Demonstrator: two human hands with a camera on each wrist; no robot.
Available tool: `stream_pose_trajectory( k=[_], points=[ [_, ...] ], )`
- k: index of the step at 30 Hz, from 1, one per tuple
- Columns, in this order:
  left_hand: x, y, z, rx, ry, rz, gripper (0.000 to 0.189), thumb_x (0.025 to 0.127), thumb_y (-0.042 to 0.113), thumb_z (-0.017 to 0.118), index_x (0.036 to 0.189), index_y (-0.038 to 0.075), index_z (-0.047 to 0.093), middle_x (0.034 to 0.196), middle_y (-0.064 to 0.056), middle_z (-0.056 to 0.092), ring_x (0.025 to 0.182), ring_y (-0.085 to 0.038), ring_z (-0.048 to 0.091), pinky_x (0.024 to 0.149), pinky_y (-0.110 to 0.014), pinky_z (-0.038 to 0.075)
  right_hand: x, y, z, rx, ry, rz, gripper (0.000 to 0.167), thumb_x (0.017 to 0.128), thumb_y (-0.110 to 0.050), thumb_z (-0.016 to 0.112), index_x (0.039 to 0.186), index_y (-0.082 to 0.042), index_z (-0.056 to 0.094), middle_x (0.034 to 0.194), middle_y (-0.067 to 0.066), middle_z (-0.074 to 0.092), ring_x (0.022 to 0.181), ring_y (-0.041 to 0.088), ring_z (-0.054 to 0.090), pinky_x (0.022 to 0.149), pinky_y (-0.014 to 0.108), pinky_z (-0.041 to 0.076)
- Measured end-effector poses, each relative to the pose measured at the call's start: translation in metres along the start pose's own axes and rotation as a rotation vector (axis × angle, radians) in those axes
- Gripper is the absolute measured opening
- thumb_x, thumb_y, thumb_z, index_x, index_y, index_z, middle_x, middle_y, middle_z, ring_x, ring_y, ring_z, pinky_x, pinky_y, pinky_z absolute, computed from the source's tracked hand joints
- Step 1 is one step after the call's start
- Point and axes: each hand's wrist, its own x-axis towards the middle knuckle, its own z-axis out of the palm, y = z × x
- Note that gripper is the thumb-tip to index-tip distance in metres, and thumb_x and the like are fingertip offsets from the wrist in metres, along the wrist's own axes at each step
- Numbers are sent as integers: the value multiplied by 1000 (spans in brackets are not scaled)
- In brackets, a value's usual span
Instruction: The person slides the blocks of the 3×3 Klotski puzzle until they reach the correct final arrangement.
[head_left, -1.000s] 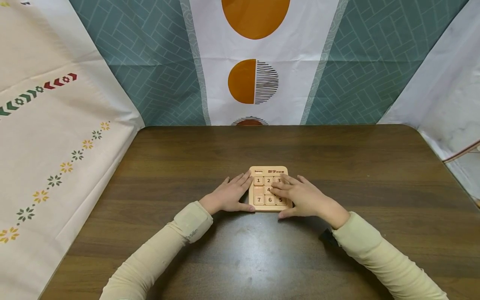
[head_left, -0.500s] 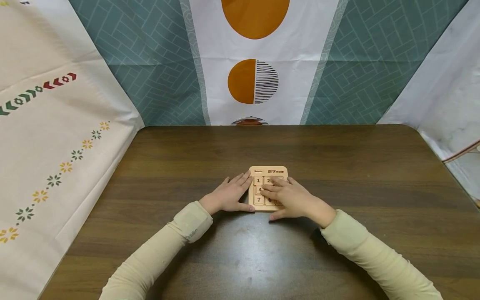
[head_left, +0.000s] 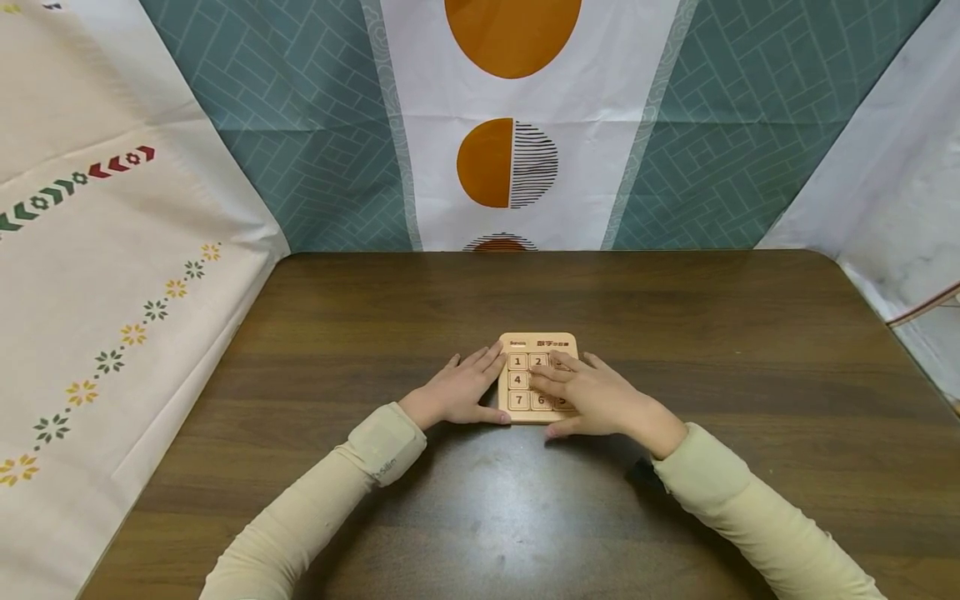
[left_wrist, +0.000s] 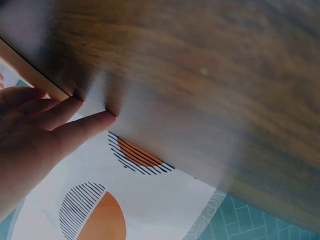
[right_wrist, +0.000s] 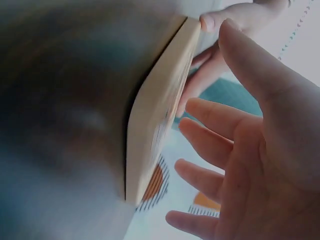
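Note:
A wooden number slide puzzle lies flat on the brown table. Numbered tiles sit in its frame; the 1, 2, 7 and the number 4 tile show, the last in the left column of the middle row. My left hand rests along the puzzle's left side, fingers extended, thumb at its lower left corner. Over the right part spreads my right hand, fingertips close above the middle tiles, thumb by the front edge. It hides the right column in part. In the right wrist view its fingers are apart and relaxed.
The wooden table reaches back to a patterned curtain with orange circles. A white embroidered cloth hangs at the left. Pale bands wrap both wrists.
The 4 tile has slid left from the middle column to the left column as my right hand moved left. Since then that hand has drawn slightly back right. My left hand has stayed put.

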Motion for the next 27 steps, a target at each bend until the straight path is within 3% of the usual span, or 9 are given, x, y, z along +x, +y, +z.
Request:
stream_pose_trajectory(
  k=[10,27],
  points=[
    [0,1,-1,0,-6,-2,96,80,64,51,146,6,11,152,-8,-1,138,-24,8,104,-54,18,-25,17,-1,-10,31,43,72,77,-53,64,134,-11,49,139,6,43,133,33,24,95,64,21],
    [2,-1,1,14,-1,-3,97,80,65,50,147,6,10,152,-8,-1,138,-24,9,103,-53,18,-25,15,1,-7,21,43,70,77,-51,65,132,-10,50,137,7,44,132,34,26,95,65,22]
  ],
)
